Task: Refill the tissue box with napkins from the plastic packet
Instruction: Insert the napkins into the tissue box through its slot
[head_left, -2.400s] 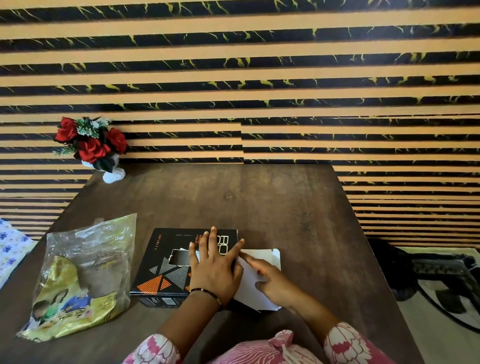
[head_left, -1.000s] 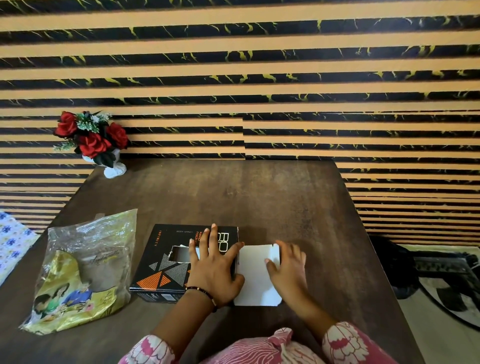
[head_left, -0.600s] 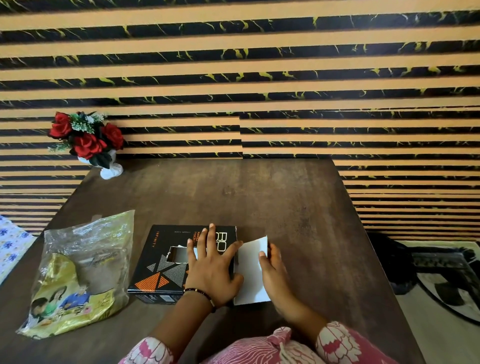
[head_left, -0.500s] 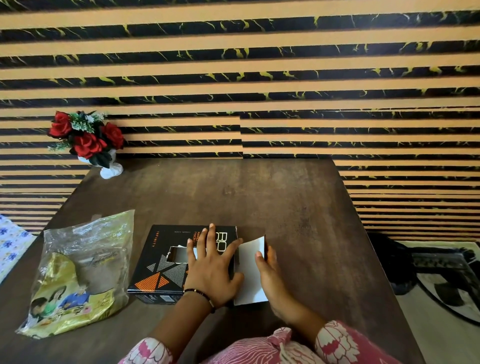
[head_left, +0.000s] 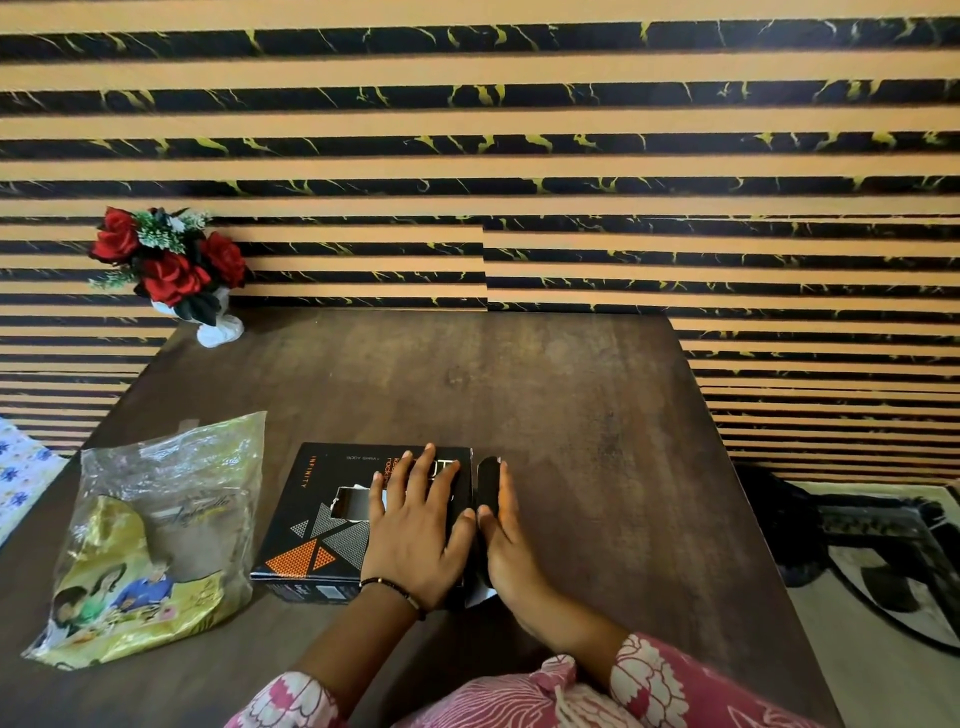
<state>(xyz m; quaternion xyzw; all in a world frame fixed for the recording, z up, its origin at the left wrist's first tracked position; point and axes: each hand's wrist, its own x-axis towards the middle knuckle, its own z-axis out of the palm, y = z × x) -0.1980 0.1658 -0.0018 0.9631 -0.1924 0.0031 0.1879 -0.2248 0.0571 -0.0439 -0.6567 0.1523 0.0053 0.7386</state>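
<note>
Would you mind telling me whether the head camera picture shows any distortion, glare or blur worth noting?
Head view: wide-angle bending bows the wall stripes and splays the table edges; the plastic packet carries bright glare on its crinkled film; the tissue box print and both hands are reasonably sharp; the frame corners look softer.

From my feed I see a dark brown wooden table (head_left: 519, 395) pushed against a wall (head_left: 519, 156) of orange and black marbled stripes. A white vase of red roses (head_left: 171, 270) stands at its far left corner. Right of it, a dark patterned rug (head_left: 883, 561), I think, covers the floor.
</note>
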